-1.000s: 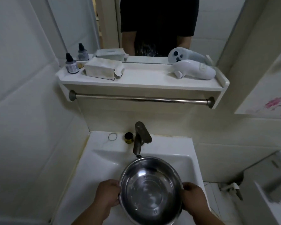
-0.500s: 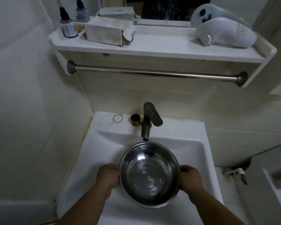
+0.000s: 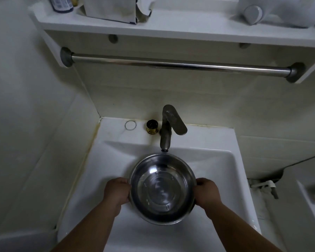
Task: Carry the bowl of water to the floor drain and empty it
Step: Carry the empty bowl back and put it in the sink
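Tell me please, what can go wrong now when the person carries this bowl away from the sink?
Water may slosh over the rim of the bowl, since only the left hand and right hand pinch its smooth edges. Lifting it straight up, the far rim could knock the faucet spout just above it.

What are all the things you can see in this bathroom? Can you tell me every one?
bowl: one, shiny steel, held over the sink, just below the tap's spout
sink: one, white, bottom middle
tap: one, grey metal, at the back of the sink
small cap: one, gold and black, left of the tap
ring: one, thin, pale, left of the small cap
towel rail: one, silver, under the shelf
shelf: one, white, top
box: one, whitish, torn open, on the shelf
bottle: one, partly cut off, shelf's left end
white gadget: one, shelf's right end
left hand: gripping the bowl's left rim
right hand: gripping the bowl's right rim
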Tool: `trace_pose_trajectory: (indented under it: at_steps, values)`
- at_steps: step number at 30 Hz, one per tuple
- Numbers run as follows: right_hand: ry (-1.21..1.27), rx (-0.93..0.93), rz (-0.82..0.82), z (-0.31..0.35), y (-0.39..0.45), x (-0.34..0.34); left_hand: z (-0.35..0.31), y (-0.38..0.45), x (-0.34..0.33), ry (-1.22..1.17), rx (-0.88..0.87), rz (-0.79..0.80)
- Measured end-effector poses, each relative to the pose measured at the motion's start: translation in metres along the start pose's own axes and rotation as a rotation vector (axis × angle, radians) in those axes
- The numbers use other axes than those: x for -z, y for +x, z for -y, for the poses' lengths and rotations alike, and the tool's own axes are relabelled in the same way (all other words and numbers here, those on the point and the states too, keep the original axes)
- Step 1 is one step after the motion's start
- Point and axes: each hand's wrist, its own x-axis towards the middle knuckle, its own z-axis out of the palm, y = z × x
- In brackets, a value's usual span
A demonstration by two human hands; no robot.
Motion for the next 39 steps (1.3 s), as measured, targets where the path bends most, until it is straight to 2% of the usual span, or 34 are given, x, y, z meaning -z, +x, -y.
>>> trace_pose_trajectory:
  at_steps: [16, 39]
  values:
    - [-0.049, -0.01, -0.009, -0.01, 0.024, -0.016, 0.015, 0.035, -0.005, 0.108, -0.02, 0.043]
    - [-0.088, -0.01, 0.008, -0.019, 0.026, -0.024, 0.037, 0.05, -0.009, 0.037, -0.015, -0.003]
